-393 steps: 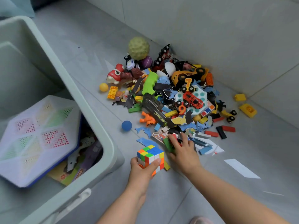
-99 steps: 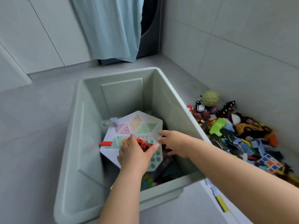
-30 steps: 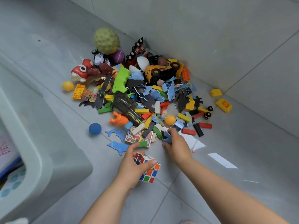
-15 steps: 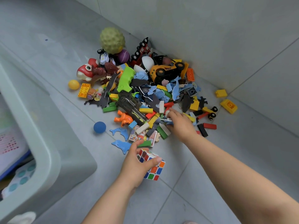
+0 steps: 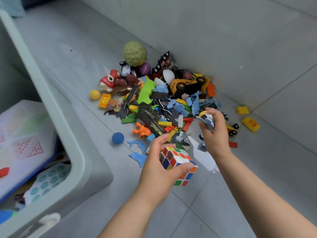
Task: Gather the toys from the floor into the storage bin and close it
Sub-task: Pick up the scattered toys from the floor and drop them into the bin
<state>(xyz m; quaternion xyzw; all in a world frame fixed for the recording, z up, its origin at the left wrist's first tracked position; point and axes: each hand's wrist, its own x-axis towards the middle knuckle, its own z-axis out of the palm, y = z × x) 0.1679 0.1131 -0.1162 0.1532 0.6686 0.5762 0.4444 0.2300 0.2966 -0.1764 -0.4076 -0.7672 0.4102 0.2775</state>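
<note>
Nearest, the left hand (image 5: 158, 170) clasps a rigid, light multicoloured plastic puzzle cube (image 5: 178, 164) by opposite faces. Farther right, the right hand (image 5: 214, 133) clutches small blue-and-yellow pieces (image 5: 205, 119). The pale green plastic storage bin (image 5: 72, 143) stands open at left; the loose toy pile (image 5: 163, 100) lies beyond.

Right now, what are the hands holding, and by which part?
Left hand grips a puzzle cube across its sides; right hand bunches small toy pieces.

grey tiled floor (image 5: 223, 212) carries a toy pile (image 5: 159, 103) and storage bin (image 5: 82, 162).
</note>
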